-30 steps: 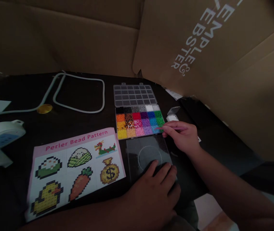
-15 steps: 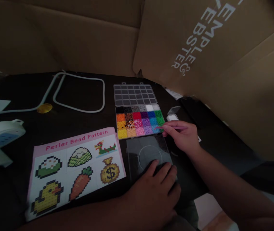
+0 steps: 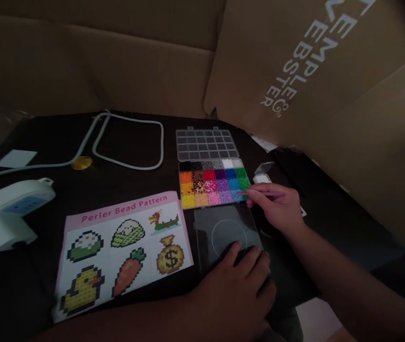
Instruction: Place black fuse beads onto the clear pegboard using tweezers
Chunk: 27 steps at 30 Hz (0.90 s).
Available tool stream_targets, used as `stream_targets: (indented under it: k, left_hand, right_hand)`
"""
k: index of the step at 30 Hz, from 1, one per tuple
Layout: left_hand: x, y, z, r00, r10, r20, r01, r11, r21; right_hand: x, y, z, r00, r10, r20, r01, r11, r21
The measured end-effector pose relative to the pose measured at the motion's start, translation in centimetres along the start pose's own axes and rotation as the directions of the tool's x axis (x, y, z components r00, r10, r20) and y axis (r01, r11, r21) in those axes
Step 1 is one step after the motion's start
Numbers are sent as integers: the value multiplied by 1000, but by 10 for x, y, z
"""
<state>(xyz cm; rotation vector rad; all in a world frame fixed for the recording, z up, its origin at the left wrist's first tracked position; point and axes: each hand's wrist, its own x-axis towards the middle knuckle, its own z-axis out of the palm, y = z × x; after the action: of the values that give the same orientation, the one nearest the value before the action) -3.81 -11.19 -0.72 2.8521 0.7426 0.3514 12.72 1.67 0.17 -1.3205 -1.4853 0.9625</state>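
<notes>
Two hands are at work on a dark worktop. The right hand pinches a thin pink stick between thumb and fingers, and the stick's tip lies at the near right corner of the bead box, over the green and blue compartments (whether it touches a bead cannot be told). The bead box lies open, its clear lid folded back flat on the far side, and its compartments hold beads sorted by colour, from black and white at the back to yellow and pink at the front. Just in front of the box lies a clear pegboard with a ring marked on it. The left hand rests flat on the pegboard's near edge, fingers loosely spread and holding nothing. Left of the pegboard, touching or nearly touching it, lies a pattern sheet with a pink heading and six pictures, among them a duck, a carrot and a money bag. Farther left stands a white power strip; behind the sheet a white cable loops past a small gold disc. Brown cardboard rises behind and to the right.
</notes>
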Motion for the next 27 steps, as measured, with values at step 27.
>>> stream_targets:
  k: [27]
  left_hand:
    - [-1,2,0,999,-5,-53,9,998,61]
  right_hand:
    - [-5,5,-4,999,33,-34,-37,994,-104]
